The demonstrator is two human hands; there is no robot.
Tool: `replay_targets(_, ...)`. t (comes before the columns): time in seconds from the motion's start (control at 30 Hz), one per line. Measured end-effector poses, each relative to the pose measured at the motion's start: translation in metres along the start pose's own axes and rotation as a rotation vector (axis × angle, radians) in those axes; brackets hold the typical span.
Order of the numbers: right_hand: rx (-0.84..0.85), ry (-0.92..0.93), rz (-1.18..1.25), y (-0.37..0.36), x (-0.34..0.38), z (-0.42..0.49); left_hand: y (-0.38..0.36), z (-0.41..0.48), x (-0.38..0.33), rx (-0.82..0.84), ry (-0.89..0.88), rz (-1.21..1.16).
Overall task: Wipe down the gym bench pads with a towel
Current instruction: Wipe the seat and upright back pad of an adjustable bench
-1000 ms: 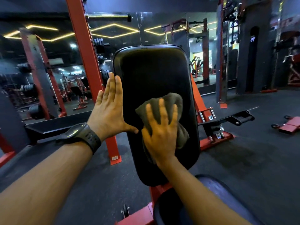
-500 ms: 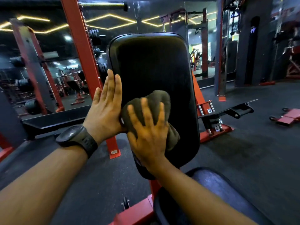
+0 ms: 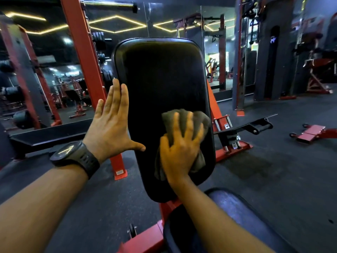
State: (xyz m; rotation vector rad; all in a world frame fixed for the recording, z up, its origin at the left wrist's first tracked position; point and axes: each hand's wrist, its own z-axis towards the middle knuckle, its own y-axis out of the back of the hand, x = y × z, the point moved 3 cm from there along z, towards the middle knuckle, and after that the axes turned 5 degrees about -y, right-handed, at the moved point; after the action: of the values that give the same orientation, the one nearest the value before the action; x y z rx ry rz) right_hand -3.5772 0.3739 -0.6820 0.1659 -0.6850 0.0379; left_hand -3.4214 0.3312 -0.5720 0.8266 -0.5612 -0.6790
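Note:
The black back pad [image 3: 160, 75] of a red-framed bench stands upright in front of me. My right hand [image 3: 179, 152] presses a bunched olive-brown towel [image 3: 196, 121] flat against the pad's lower right part, fingers spread over the cloth. My left hand [image 3: 111, 123] lies open against the pad's left edge, fingers straight up and thumb out, with a dark watch on the wrist. The seat pad [image 3: 237, 212] shows at the bottom, partly hidden by my right forearm.
A red rack upright [image 3: 85, 57] stands just left of the pad, with a barbell end near the top. Mirrors line the far wall. A black bench arm [image 3: 255, 126] juts out at right. A red wheeled frame [image 3: 313, 133] lies on the dark rubber floor.
My right hand has slid the towel from the pad's lower left to its lower right. My left hand stays on the pad's left edge, thumb now spread out.

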Motion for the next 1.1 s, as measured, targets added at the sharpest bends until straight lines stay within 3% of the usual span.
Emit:
replay_targets(0.1, 0.004, 0.236, -0.017, 0.004, 0.017, 0.037, 0.002, 0.0, 0.001, 0.004, 0.001, -0.003)
replay_targets(0.23, 0.018, 0.25, -0.037, 0.01, -0.009, 0.1, 0.0, -0.004, 0.001, 0.0, -0.01, -0.015)
replay_targets(0.3, 0.002, -0.01, 0.005, 0.01, -0.034, 0.107, -0.001, -0.005, -0.001, 0.001, -0.009, -0.036)
replay_targets(0.37, -0.034, -0.46, 0.103, 0.01, -0.055, 0.086, -0.002, -0.006, -0.001, 0.0, -0.004, -0.035)
replay_targets(0.4, -0.022, -0.598, 0.12, 0.009, -0.058, 0.067, -0.003, -0.007, -0.002, -0.003, 0.0, -0.033)
replay_targets(0.43, -0.005, -0.598, 0.094, 0.007, -0.054, 0.048, -0.004, -0.007, -0.003, -0.009, 0.003, -0.032)
replay_targets(0.53, 0.021, -0.188, 0.062, 0.004, -0.017, 0.016, -0.007, -0.007, -0.005, -0.019, 0.011, -0.036)
replay_targets(0.63, 0.028, 0.234, 0.052, 0.004, 0.004, 0.043, -0.006, -0.008, -0.004, -0.017, 0.01, -0.027)
replay_targets(0.7, 0.003, 0.338, 0.012, 0.007, -0.005, 0.073, -0.006, -0.009, -0.003, -0.015, 0.006, -0.027)
replay_targets(0.77, -0.013, 0.156, 0.041, 0.011, -0.028, 0.091, -0.007, -0.011, -0.003, -0.016, 0.007, -0.04)
replay_targets(0.87, -0.016, -0.357, 0.165, 0.008, -0.057, 0.071, -0.009, -0.014, -0.007, -0.008, 0.008, -0.055)
replay_targets(0.9, -0.022, -0.367, 0.132, 0.007, -0.056, 0.052, -0.009, -0.013, -0.008, -0.01, 0.01, -0.054)
replay_targets(0.97, -0.038, -0.143, 0.037, 0.004, -0.041, 0.007, -0.009, -0.013, -0.01, -0.016, 0.02, -0.054)
replay_targets(1.1, 0.022, 0.509, 0.018, -0.001, 0.01, -0.024, -0.011, -0.013, -0.01, -0.038, 0.007, -0.077)
